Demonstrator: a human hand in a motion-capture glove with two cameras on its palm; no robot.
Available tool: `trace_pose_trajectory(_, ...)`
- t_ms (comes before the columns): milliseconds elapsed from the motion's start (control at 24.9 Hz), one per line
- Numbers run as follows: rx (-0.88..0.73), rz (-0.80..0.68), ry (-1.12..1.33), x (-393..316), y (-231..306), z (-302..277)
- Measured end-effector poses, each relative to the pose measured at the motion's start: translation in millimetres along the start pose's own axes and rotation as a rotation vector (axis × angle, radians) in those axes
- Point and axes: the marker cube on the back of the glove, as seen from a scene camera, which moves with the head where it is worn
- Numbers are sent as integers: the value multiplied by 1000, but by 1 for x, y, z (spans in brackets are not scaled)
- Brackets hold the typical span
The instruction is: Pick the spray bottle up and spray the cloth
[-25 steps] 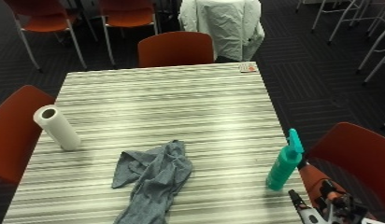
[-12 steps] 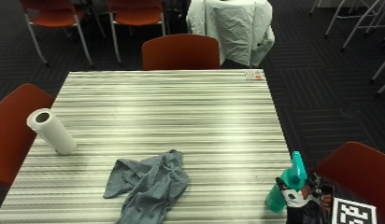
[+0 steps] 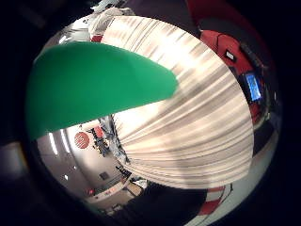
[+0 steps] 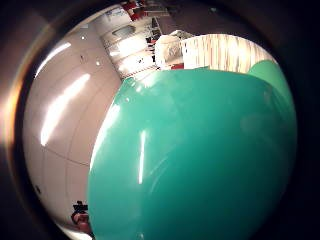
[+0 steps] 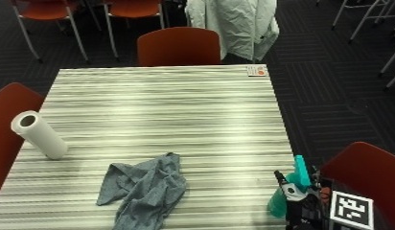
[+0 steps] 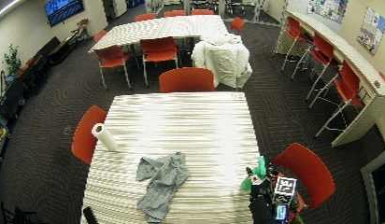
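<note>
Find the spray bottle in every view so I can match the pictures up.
Outside view: spray bottle at the striped table's near right edge, by the gloved right hand.
Wide outside view: same spot, right of the cloth.
Little finger side palm view: green shape over the table.
Thumb side palm view: fills most of the picture.
Shared landmark: the striped table.

This looks like a meeting room or lunch room in an office. It has striped tables (image 6: 180, 126), lots of red chairs (image 6: 186, 79), dark carpet (image 6: 49, 126) and a wall screen (image 6: 63, 9).
</note>
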Motion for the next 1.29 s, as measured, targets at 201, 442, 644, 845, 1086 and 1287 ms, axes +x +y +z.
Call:
trace_pose_trajectory(201,-30,-55,109,-14,21,-13)
trace_pose_trajectory(442,-22,-50,106,-8,16,-14)
trace_pose_trajectory(644,-85,-55,-4,-19,18,-6)
trace_pose_trajectory(845,-90,-68,7,-25,17,-1)
trace_pose_trajectory(1086,-86,-70,29,-20,12,-3)
trace_pose_trajectory(1287,-39,-30,17,-20,12,-9)
